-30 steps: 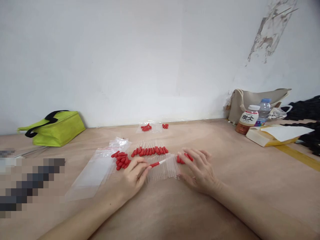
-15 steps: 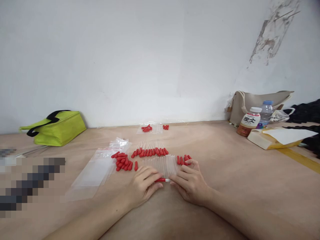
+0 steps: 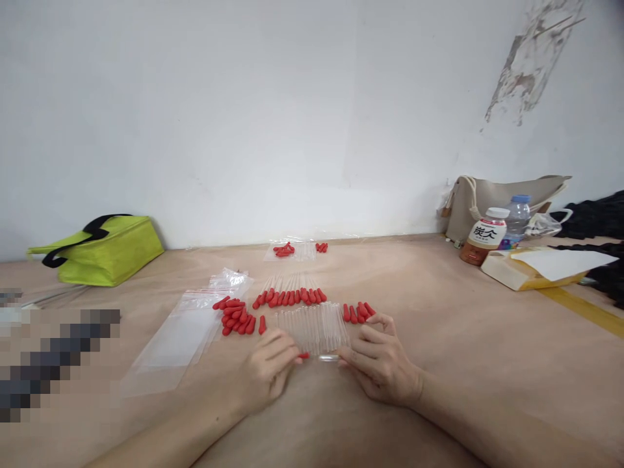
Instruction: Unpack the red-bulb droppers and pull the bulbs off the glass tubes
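My left hand [image 3: 272, 365] pinches a red rubber dropper bulb [image 3: 304, 355], whose open end points right. Across a small gap, a clear dropper tube [image 3: 328, 358] sticks out of the closed fingers of my right hand [image 3: 383, 361]. Just beyond both hands lies a row of bare clear tubes [image 3: 309, 328]. Behind it are droppers with bulbs fitted [image 3: 291, 297], their tubes pointing away. Loose red bulbs form a pile [image 3: 236, 316] on the left, and several more [image 3: 357, 313] lie by my right fingertips. One single bulb [image 3: 262, 325] is near my left knuckles.
Clear zip bags [image 3: 170, 341] lie flat at left, before a lime-green bag [image 3: 112, 253]. A bagged set of bulbs and tubes [image 3: 284, 249] is near the wall. At right stand a drink bottle [image 3: 485, 237], a water bottle [image 3: 517, 218], a beige bag [image 3: 461, 211] and an opened packet [image 3: 531, 270].
The red bulb and the clear tube, joined end to end before, are now apart. My left hand has moved left and slightly nearer with the bulb; my right hand has shifted slightly right.
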A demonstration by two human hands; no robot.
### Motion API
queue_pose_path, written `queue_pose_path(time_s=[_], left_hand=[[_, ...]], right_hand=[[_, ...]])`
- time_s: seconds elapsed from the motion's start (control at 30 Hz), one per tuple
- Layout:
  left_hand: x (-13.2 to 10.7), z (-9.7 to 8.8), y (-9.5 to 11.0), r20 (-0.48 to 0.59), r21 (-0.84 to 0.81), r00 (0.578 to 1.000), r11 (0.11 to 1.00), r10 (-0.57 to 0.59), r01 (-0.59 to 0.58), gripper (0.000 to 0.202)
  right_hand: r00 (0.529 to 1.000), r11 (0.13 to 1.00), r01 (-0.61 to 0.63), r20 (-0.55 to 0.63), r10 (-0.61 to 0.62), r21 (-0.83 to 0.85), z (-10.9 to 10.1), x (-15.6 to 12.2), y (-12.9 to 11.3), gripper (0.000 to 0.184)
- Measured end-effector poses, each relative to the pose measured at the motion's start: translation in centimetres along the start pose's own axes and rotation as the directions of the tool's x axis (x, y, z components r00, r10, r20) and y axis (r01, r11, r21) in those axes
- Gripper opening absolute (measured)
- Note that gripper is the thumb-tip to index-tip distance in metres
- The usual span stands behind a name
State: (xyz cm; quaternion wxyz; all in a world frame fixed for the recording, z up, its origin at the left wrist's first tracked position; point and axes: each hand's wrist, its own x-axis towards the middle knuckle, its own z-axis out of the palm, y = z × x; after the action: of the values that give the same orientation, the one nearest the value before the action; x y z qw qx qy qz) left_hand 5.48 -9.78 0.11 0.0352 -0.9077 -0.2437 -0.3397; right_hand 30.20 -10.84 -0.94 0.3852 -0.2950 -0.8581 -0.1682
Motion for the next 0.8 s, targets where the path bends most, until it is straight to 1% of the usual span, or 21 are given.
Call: queue_pose_path(time_s=[0.07,0.13,0.23,0.33,0.4,0.47,0.5,0.53,0.57,0.63,0.7,0.8], left_hand=[[-0.2,0.0,-0.3,-0.054,-0.024,0.997,0.998,-0.062,0.060,0.014],[-0.3,0.0,-0.3,-0.077,-0.061,0.993,0.994,-0.095,0.090,0.018],[0.1,-0.1,0.1,-0.116,-0.070,0.984,0.989,-0.137,0.129,0.026],[1.0,-1.3,-0.5,-0.152,0.002,0.954,0.965,-0.258,0.261,0.028],[1.7,-2.8,-1.9,-0.118,0.047,0.928,0.931,-0.354,0.361,0.028],[2.4,-4.8,-4.0,-0.065,0.061,0.887,0.886,-0.457,0.460,0.029],[2.8,-5.8,-5.1,-0.051,0.053,0.856,0.855,-0.514,0.516,0.030],[3.1,-6.8,-6.3,-0.069,0.036,0.806,0.806,-0.587,0.590,0.033],[3.4,-7.7,-7.4,-0.061,0.045,0.769,0.768,-0.636,0.639,0.036],[3.6,-9.3,-9.3,-0.094,0.131,0.712,0.701,-0.696,0.701,0.037],[3.4,-10.4,-10.6,-0.091,0.202,0.683,0.659,-0.724,0.725,0.035],[2.5,-10.9,-11.6,-0.031,0.224,0.662,0.641,-0.749,0.735,0.035]], right_hand=[[0.996,0.997,-0.071,-0.043,0.072,0.011,0.0,-0.3,0.6,0.018],[0.986,0.989,-0.146,-0.078,0.148,0.031,0.2,-0.4,1.0,0.014],[0.966,0.968,-0.238,-0.090,0.244,0.074,0.4,0.0,1.1,0.012],[0.945,0.944,-0.313,-0.058,0.320,0.106,0.1,1.0,0.9,0.017],[0.937,0.932,-0.344,-0.017,0.348,0.118,-0.2,1.9,0.8,0.021],[0.938,0.931,-0.346,0.012,0.347,0.118,-0.1,3.1,0.8,0.021],[0.942,0.936,-0.336,0.013,0.336,0.109,0.1,3.7,0.8,0.019],[0.948,0.944,-0.317,0.004,0.317,0.090,0.4,4.3,0.9,0.018],[0.956,0.955,-0.291,-0.010,0.292,0.060,0.8,4.8,0.9,0.018],[0.973,0.973,-0.229,-0.034,0.228,-0.026,1.6,5.7,0.9,0.019],[0.984,0.978,-0.176,-0.033,0.173,-0.116,2.4,6.1,0.8,0.020],[0.989,0.970,-0.143,-0.007,0.145,-0.198,3.3,5.9,0.5,0.019]])
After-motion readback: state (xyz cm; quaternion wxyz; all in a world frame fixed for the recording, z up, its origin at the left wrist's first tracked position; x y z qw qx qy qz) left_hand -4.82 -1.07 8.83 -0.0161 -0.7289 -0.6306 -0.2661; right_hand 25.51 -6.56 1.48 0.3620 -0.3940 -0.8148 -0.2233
